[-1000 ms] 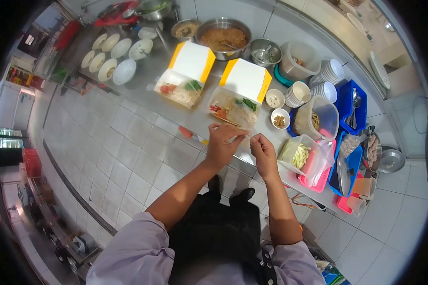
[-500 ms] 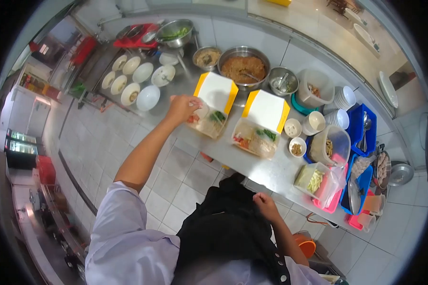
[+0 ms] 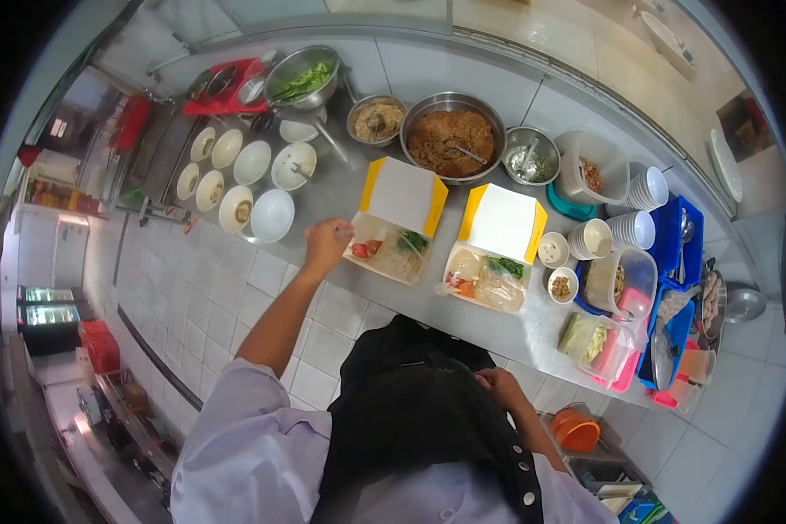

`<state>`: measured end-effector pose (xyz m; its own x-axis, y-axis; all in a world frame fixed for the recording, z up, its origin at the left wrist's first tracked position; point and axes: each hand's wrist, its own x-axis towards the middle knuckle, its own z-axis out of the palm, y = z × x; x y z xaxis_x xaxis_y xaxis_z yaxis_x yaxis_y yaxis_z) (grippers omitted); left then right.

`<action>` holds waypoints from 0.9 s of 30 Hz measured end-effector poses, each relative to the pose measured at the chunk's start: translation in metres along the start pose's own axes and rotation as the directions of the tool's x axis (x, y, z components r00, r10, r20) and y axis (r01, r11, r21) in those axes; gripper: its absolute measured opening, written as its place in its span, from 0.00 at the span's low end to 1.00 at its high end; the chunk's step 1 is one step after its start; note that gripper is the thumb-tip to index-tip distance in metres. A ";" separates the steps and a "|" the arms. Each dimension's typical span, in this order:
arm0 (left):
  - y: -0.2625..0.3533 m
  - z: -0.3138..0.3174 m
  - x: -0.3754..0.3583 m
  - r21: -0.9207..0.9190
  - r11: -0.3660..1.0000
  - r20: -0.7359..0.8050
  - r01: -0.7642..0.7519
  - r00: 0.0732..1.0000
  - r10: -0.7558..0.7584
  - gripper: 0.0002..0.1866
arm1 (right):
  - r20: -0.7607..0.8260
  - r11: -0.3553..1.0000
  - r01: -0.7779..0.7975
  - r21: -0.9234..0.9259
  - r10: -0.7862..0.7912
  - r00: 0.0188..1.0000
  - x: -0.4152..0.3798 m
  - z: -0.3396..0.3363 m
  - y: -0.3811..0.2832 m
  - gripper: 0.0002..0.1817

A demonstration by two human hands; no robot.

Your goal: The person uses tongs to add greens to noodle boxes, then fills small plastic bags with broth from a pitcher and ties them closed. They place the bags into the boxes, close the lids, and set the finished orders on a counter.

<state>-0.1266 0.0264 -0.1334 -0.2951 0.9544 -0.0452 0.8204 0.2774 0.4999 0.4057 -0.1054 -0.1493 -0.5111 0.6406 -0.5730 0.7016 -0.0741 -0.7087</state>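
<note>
My left hand [image 3: 326,246] is over the counter's front edge, beside the left takeaway box [image 3: 403,194]. Its fingers are pinched together, with a faint see-through bit at the tips that I cannot make out. The box's yellow-edged lid stands up; inside lie noodles [image 3: 396,262], green leaves and red pieces. To its right is a second open takeaway box [image 3: 499,224] with similar food and clear plastic packets. My right hand [image 3: 502,389] is low against the black apron [image 3: 410,428], fingers curled; whatever they hold, if anything, is hidden.
Several white bowls [image 3: 272,216] stand on the left of the steel counter. Along the back are a colander of greens [image 3: 306,83], a large bowl of brown filling [image 3: 454,135] and a smaller metal bowl [image 3: 531,157]. Stacked cups [image 3: 639,229], plastic tubs and blue trays crowd the right.
My left hand has drawn back from over the left box to beside it. My right hand has moved in against the apron. The camera view has shifted slightly.
</note>
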 end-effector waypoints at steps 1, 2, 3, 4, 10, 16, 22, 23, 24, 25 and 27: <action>-0.014 0.005 -0.002 -0.119 0.992 -0.054 -0.048 0.998 0.042 0.09 | 0.010 0.999 -0.050 0.009 0.050 0.999 0.001 -0.003 -0.008 0.18; -0.027 0.012 -0.002 -0.240 0.965 -0.103 -0.103 0.991 0.080 0.13 | -0.004 0.997 -0.070 0.025 0.070 0.998 0.004 -0.008 -0.013 0.18; -0.046 0.022 0.002 -0.249 0.961 -0.077 -0.120 0.992 0.104 0.13 | 0.043 0.986 -0.159 0.044 0.157 0.987 0.011 -0.023 -0.025 0.20; -0.066 0.033 0.009 -0.403 0.915 -0.055 0.026 0.997 -0.052 0.17 | 0.088 0.965 -0.253 0.067 0.247 0.965 0.015 -0.035 -0.033 0.23; -0.039 0.037 0.063 -0.735 0.619 0.241 0.278 0.960 -0.146 0.32 | -0.829 0.998 -0.039 0.053 0.066 0.555 0.088 -0.090 -0.056 0.19; 0.015 0.010 0.091 -0.760 0.404 0.492 0.509 0.857 -0.155 0.40 | -0.916 0.987 0.088 0.137 0.092 0.391 0.182 -0.145 -0.067 0.33; -0.016 0.008 0.103 -0.681 0.545 0.626 0.488 0.775 0.088 0.33 | -0.758 0.723 0.331 0.607 0.401 0.514 0.190 -0.172 -0.053 0.42; -0.004 -0.006 0.092 -0.603 0.653 0.618 0.458 0.786 0.019 0.32 | -0.744 0.729 0.327 0.602 0.361 0.563 0.181 -0.176 -0.057 0.42; 0.000 -0.015 0.083 -0.607 0.648 0.617 0.460 0.787 0.018 0.32 | -0.700 0.652 0.392 0.649 0.311 0.643 0.184 -0.179 -0.037 0.41; 0.000 -0.020 0.073 -0.547 0.691 0.639 0.472 0.769 -0.020 0.34 | -0.700 0.655 0.390 0.647 0.308 0.644 0.174 -0.182 -0.049 0.41; 0.000 -0.025 0.059 -0.487 0.729 0.656 0.482 0.752 -0.060 0.39 | -0.571 0.786 0.121 0.606 0.324 0.754 0.140 -0.180 -0.068 0.37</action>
<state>-0.1563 0.0803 -0.1142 0.0505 0.7738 -0.6314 0.2171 0.6085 0.7632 0.3757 0.1264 -0.1072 0.1256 0.8957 -0.4265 0.1887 -0.4437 -0.8761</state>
